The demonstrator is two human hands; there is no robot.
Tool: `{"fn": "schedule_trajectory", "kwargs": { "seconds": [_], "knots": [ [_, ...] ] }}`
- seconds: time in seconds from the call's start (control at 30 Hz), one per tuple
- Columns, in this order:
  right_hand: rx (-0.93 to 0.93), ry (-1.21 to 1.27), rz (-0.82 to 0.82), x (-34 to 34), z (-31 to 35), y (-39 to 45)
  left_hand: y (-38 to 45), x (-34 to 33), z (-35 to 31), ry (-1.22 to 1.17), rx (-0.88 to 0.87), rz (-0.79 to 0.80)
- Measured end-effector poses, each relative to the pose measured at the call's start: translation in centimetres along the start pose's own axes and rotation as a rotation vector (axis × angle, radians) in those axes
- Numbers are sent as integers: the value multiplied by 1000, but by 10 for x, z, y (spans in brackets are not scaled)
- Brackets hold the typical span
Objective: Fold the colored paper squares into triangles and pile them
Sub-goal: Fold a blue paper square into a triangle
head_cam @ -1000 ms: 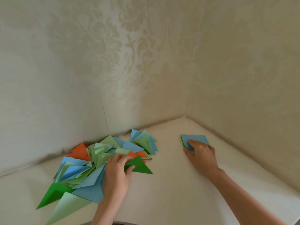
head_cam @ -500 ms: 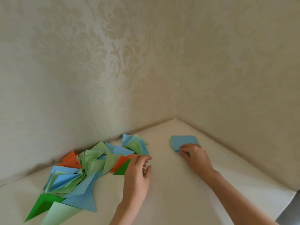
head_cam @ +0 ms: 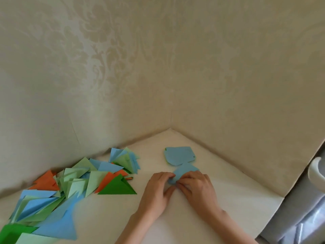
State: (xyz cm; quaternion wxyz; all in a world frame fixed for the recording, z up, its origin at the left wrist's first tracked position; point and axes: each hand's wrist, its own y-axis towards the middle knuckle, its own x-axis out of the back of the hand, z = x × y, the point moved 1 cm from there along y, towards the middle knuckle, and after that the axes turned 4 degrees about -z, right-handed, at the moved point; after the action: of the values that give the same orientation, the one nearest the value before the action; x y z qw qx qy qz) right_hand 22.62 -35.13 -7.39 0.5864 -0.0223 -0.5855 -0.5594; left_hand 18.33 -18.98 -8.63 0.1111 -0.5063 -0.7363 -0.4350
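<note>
On the cream table [head_cam: 219,199] in the wallpapered corner, your left hand [head_cam: 156,192] and right hand [head_cam: 197,189] both pinch a blue paper square [head_cam: 184,171], just before the blue stack [head_cam: 179,155]; folded triangles [head_cam: 73,184] lie heaped left.

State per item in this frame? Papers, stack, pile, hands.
blue sheet: on the table, both hands on it, fold not yet visible
paper stack: unfolded, blue on top
triangle pile: folded, loosely heaped
left hand: pinches blue sheet
right hand: pinches blue sheet
</note>
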Motion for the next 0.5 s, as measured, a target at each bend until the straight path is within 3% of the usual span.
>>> {"fn": "schedule_trajectory", "kwargs": {
  "seconds": [0.17,0.3,0.5],
  "knots": [
    [-146,142,116,-4,-5,-6,0,-2,5,-1,54,-4],
    [-303,329,76,5,-6,-2,4,-3,1,-12,108,-2],
    [-431,356,117,-1,-5,4,15,-12,-8,61,179,-60]
  ]
}}
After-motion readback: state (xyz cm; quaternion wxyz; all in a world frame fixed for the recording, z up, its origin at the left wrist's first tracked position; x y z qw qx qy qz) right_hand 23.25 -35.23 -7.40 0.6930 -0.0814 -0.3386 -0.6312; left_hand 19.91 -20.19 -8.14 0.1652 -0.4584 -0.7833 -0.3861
